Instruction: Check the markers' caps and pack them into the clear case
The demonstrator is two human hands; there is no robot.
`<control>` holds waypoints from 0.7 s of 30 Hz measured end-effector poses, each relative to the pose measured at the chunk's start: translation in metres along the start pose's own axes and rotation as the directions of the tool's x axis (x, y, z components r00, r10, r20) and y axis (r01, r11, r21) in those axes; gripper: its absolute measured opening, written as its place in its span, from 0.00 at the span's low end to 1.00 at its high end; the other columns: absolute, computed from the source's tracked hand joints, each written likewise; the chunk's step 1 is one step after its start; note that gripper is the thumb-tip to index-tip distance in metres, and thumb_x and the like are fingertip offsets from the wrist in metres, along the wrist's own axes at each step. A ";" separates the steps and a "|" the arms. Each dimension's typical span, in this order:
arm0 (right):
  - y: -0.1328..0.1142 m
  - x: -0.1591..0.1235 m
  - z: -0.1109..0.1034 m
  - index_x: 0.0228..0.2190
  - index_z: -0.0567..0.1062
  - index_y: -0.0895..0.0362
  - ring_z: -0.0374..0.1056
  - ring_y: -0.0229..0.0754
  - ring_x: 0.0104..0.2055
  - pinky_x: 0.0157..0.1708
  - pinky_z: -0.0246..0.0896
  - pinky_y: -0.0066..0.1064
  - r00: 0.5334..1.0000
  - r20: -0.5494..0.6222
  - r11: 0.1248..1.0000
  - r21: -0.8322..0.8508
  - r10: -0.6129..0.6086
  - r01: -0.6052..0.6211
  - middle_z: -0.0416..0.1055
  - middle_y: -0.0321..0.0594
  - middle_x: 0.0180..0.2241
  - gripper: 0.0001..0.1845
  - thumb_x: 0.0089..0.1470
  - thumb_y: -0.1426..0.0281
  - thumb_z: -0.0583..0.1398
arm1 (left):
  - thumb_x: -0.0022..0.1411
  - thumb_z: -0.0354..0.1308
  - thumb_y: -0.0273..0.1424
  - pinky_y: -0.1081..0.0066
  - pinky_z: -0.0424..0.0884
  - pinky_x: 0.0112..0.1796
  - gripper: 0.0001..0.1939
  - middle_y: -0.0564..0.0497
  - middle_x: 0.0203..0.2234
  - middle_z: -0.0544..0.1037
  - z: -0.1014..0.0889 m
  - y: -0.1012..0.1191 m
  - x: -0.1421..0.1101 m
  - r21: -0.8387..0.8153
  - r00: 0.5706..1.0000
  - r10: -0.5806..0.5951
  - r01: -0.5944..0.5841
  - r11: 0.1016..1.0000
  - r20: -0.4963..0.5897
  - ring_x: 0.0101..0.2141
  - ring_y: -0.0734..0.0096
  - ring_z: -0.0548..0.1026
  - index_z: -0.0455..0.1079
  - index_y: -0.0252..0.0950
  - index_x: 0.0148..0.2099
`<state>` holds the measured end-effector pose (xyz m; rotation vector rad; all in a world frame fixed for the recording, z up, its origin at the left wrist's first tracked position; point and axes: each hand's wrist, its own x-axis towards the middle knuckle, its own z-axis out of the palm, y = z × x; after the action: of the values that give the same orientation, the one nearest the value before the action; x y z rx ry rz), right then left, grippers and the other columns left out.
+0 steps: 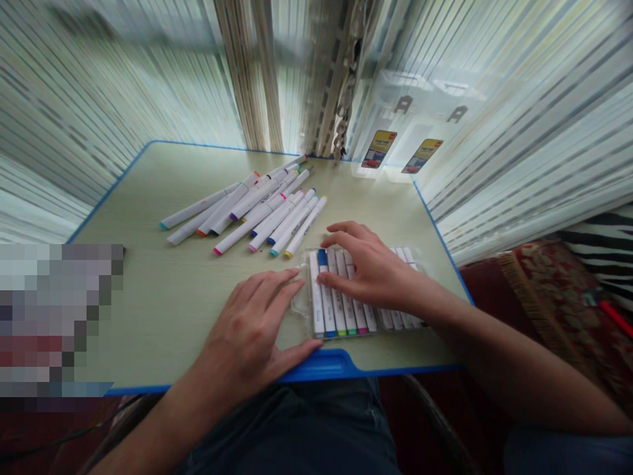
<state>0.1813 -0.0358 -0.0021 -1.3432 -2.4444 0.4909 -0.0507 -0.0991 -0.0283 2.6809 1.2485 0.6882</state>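
A clear plastic tray (305,310) lies near the table's front edge, with several white markers (341,310) side by side in it. One of these, a blue-capped marker (323,258), stands out at the tray's left end. My right hand (368,267) is over the tray, fingers apart and curved, thumb by the left markers; it partly hides the row. My left hand (257,323) rests at the tray's left side, fingers spread, its thumb close to the tray's front corner. Farther back lies a loose pile of white markers (270,204) with various coloured ends.
The table (148,310) has a blue rim and a blue recessed grip (321,365) at its front. Two clear cases (395,148) with labels stand at the back right. String curtains (173,79) hang behind. A pixelated patch covers the left edge.
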 end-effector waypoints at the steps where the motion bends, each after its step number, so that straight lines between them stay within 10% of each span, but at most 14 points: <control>1: 0.001 0.000 0.000 0.49 0.73 0.59 0.63 0.57 0.60 0.59 0.58 0.51 1.000 -0.013 1.000 0.002 0.001 -0.001 0.67 0.55 0.56 0.22 0.56 0.61 0.64 | 0.60 0.64 0.44 0.49 0.70 0.53 0.32 0.33 0.54 0.74 0.000 0.000 0.000 0.002 1.000 0.000 0.000 1.000 -0.001 0.53 0.46 0.71 0.67 0.27 0.58; 21: 0.011 0.001 -0.006 0.40 0.76 0.60 0.69 0.53 0.53 0.56 0.61 0.44 0.998 -0.058 0.999 -0.039 0.013 -0.015 0.72 0.54 0.49 0.10 0.62 0.67 0.59 | 0.60 0.63 0.42 0.50 0.70 0.53 0.32 0.34 0.53 0.74 -0.001 0.001 -0.001 -0.002 1.000 -0.010 0.010 1.000 0.010 0.53 0.47 0.72 0.65 0.27 0.60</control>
<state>0.1915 -0.0280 -0.0014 -1.3719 -2.4110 0.4039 -0.0510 -0.1000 -0.0274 2.6718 1.2572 0.6738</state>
